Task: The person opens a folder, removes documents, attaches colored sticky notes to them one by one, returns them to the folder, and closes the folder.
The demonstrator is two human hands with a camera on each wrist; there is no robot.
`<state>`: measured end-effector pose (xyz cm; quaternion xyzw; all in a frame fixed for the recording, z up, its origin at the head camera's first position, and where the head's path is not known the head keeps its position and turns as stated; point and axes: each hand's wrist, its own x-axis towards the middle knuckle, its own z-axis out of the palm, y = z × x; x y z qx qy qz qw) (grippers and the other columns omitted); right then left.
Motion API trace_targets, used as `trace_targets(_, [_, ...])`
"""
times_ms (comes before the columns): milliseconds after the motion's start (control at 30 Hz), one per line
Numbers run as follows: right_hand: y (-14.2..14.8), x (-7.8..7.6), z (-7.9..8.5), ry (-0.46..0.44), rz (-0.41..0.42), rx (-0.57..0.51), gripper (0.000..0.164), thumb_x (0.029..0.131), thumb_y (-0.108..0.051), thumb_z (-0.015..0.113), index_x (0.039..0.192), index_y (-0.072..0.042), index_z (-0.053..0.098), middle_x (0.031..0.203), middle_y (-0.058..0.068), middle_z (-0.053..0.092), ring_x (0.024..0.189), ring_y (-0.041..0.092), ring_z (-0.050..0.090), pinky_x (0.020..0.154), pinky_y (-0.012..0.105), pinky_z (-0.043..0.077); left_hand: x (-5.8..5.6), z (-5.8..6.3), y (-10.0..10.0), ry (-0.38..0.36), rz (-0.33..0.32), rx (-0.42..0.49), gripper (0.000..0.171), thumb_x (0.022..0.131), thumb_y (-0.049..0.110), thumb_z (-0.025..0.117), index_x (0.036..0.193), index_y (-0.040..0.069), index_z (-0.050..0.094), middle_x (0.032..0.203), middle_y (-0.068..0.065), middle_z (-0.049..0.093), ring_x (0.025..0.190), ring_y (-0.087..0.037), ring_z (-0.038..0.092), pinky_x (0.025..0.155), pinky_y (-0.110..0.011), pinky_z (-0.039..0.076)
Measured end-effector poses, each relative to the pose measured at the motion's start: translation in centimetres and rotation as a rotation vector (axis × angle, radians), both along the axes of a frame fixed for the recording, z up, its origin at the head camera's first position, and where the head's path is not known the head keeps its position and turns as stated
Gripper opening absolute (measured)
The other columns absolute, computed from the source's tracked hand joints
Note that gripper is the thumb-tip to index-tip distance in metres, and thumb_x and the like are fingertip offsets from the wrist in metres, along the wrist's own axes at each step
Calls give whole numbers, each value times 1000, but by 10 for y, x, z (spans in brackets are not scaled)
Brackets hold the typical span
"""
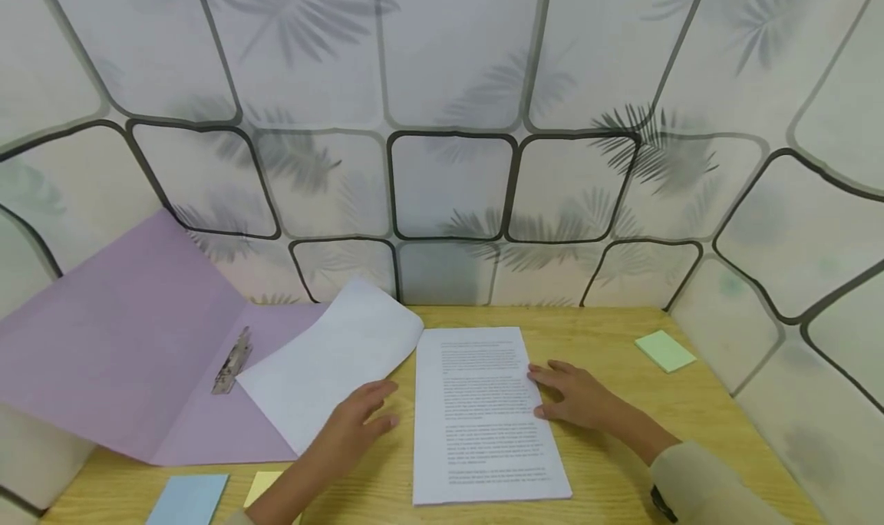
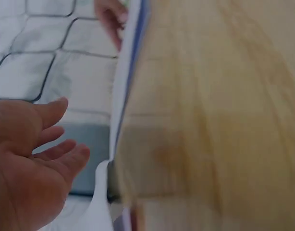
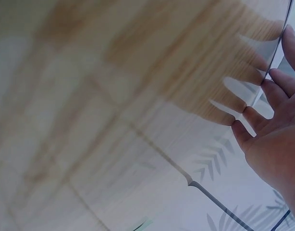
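A stack of printed paper (image 1: 483, 417) lies on the wooden table, text side up. My right hand (image 1: 576, 394) rests at its right edge, with fingertips against the paper's side. To the left of the stack, my left hand (image 1: 355, 421) hovers with relaxed, slightly bent fingers and holds nothing. Behind that hand, a blank white sheet (image 1: 331, 364) lies tilted over an opened purple folder (image 1: 138, 341), its far corner raised. The folder's metal clip (image 1: 232, 361) shows beside the sheet. In the left wrist view, the left hand (image 2: 37, 159) is apart from the stack's edge.
A blue sticky-note pad (image 1: 186, 500) sits at the front left, and a yellow pad (image 1: 262, 485) is partly covered by my left forearm. A green pad (image 1: 664, 351) lies at the back right. A patterned wall (image 1: 449, 187) borders the table behind and at the sides.
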<state>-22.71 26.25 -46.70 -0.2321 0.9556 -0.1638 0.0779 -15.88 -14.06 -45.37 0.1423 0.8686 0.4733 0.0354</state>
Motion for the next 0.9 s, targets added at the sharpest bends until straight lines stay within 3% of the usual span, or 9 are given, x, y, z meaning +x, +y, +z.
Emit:
trace_targets(133, [0,0,-2,11,6,-3,73,91,-51,70,148,-10,51,157,7,45,143,51,34,108,74,31,-5,-13,14,-11,-162,-177,62,93,26,72,144,-2,51,154,-24,43,142,-45,41,114,-60,36])
trace_targets(233, [0,0,-2,15,5,-5,72,90,-50,70,147,-9,51,156,7,46,143,51,34,108,74,32,-6,-18,20,-36,-210,-259,68,92,32,73,146,0,50,158,-20,38,146,-41,35,117,-59,31])
trace_targets(467, [1,0,0,-5,6,4,74,91,-53,68,149,-11,50,157,8,44,143,50,34,109,73,31,-5,-20,26,-26,-226,-345,70,89,32,76,145,-2,50,158,-15,40,145,-38,39,117,-53,34])
trace_targets(567, [10,-5,0,1,-4,-64,69,95,-52,63,148,-10,51,154,11,48,142,47,38,111,68,33,-4,-18,27,-17,-227,-357,70,90,31,76,145,-3,50,158,-15,41,145,-37,40,117,-53,35])
trace_targets(733, [45,-24,8,24,-156,-198,64,102,-50,53,147,-5,50,149,25,48,137,51,42,107,68,39,-2,-14,29,-37,-224,-365,70,89,31,76,145,-3,49,158,-15,42,145,-37,39,117,-53,34])
trace_targets(900, [99,-45,18,53,-285,-146,72,104,-53,47,151,1,41,150,36,39,133,59,38,100,73,39,-3,-14,29,-37,-218,-363,70,90,31,75,146,-2,49,158,-14,41,146,-37,38,118,-52,33])
